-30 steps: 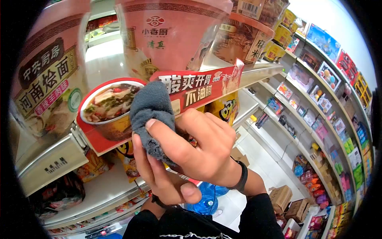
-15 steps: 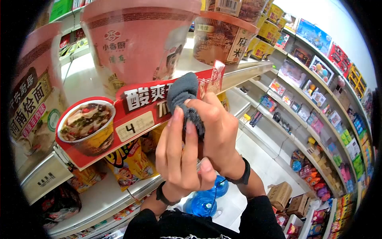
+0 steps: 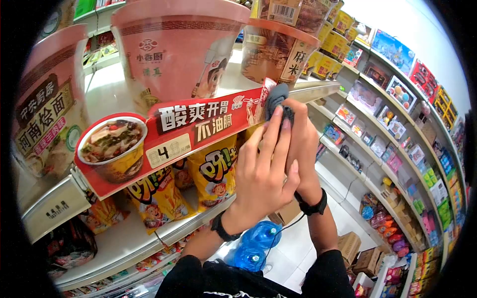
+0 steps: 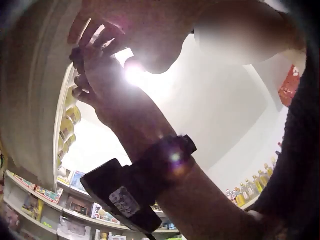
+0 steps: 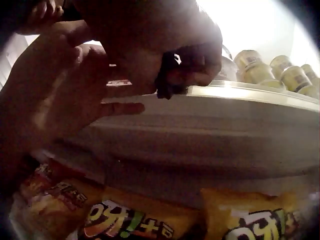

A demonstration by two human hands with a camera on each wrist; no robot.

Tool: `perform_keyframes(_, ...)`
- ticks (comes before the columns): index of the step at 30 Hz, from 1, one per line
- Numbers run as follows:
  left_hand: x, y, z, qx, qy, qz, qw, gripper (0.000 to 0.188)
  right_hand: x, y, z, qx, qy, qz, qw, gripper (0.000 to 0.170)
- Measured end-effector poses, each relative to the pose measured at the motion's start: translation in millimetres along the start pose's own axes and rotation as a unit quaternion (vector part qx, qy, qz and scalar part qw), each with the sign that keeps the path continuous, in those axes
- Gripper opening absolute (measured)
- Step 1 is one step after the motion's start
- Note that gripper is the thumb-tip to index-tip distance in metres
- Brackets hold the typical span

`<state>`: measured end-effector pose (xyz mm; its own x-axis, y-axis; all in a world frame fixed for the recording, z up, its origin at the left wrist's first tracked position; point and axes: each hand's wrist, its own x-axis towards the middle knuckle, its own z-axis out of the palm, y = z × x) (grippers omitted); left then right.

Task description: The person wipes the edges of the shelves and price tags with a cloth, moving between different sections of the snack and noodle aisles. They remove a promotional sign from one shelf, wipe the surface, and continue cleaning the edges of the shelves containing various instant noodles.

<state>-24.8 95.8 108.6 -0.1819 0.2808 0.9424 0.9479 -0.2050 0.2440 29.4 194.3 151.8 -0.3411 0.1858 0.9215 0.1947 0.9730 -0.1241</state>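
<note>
A dark grey cloth (image 3: pixel 279 99) is bunched in my right hand (image 3: pixel 304 144), which grips it against the right end of a red promotional strip (image 3: pixel 208 116) on the shelf edge. My left hand (image 3: pixel 261 171) lies alongside, its fingers stretched out and fingertips at the cloth and the right hand. The strip carries a noodle-bowl picture and a price card reading 4. In the right wrist view a dark bit of the cloth (image 5: pixel 166 86) shows below the curled right fingers; the left hand (image 5: pixel 55 95) has its fingers extended. Most of the cloth is hidden by the hands.
Large pink noodle tubs (image 3: pixel 174 44) and a brown tub (image 3: pixel 276 52) stand on the shelf above the strip. Yellow snack bags (image 3: pixel 213 169) sit on the shelf below. Blue water bottles (image 3: pixel 251 256) and cardboard boxes (image 3: pixel 349 246) are on the floor. Stocked shelves (image 3: pixel 392 134) curve along the right.
Both hands and the cloth have moved right along the red strip, from the bowl picture to its right end. The price card and lettering are uncovered now. The view has shifted slightly.
</note>
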Motion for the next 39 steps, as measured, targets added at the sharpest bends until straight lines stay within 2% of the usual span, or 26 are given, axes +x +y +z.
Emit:
perform_keyframes(2,5,2,6,-0.013,-0.027,-0.003,1.0,0.061,1,10,-2,-0.007,-0.006,0.034,0.999,0.032)
perform_keyframes(8,7,-1,28,-0.091,-0.034,0.001,0.995,0.066,6,21,-10,0.016,-0.036,0.088,0.995,0.034)
perform_keyframes(15,-3,7,1,-0.08,0.008,-0.011,0.997,0.064,-4,0,-6,0.165,-0.059,0.067,0.982,0.047)
perform_keyframes(18,-19,7,-12,-0.049,0.057,-0.015,0.997,0.065,-4,-25,-4,0.15,-0.047,-0.045,0.987,0.046)
perform_keyframes(20,-27,11,-29,-0.019,0.09,-0.02,0.996,0.063,-5,-48,-7,0.183,-0.096,-0.034,0.978,0.049)
perform_keyframes(22,-35,10,-44,0.003,0.138,-0.026,0.99,0.063,-7,-67,0,0.189,-0.088,-0.098,0.973,0.051)
perform_keyframes(25,-53,2,-65,0.044,0.202,-0.021,0.978,0.063,-7,-97,11,0.219,-0.093,-0.146,0.96,0.052)
perform_keyframes(26,-57,3,-78,0.067,0.198,-0.03,0.978,0.063,-8,-108,15,0.224,-0.109,-0.157,0.956,0.051)
perform_keyframes(27,-63,-1,-80,0.045,0.244,-0.032,0.968,0.064,-6,-120,15,0.229,-0.109,-0.18,0.95,0.049)
perform_keyframes(29,-88,-22,-90,0.091,0.272,-0.013,0.958,0.066,-4,-137,24,0.251,-0.087,-0.226,0.937,0.049)
perform_keyframes(30,-85,-16,-102,0.101,0.255,-0.033,0.961,0.063,-4,-142,31,0.267,-0.066,-0.25,0.928,0.05)
perform_keyframes(32,-76,-4,-120,0.139,0.222,-0.05,0.964,0.059,-2,-149,23,0.199,-0.02,-0.296,0.934,0.051)
perform_keyframes(35,-65,5,-135,0.222,0.181,-0.038,0.957,0.057,-15,-138,8,0.135,-0.053,-0.286,0.947,0.069)
perform_keyframes(36,-64,7,-137,0.247,0.168,-0.036,0.953,0.056,-15,-135,1,0.151,-0.097,-0.236,0.955,0.072)
perform_keyframes(39,-55,6,-133,0.289,0.124,-0.038,0.948,0.057,-20,-116,5,0.113,-0.052,-0.149,0.981,0.076)
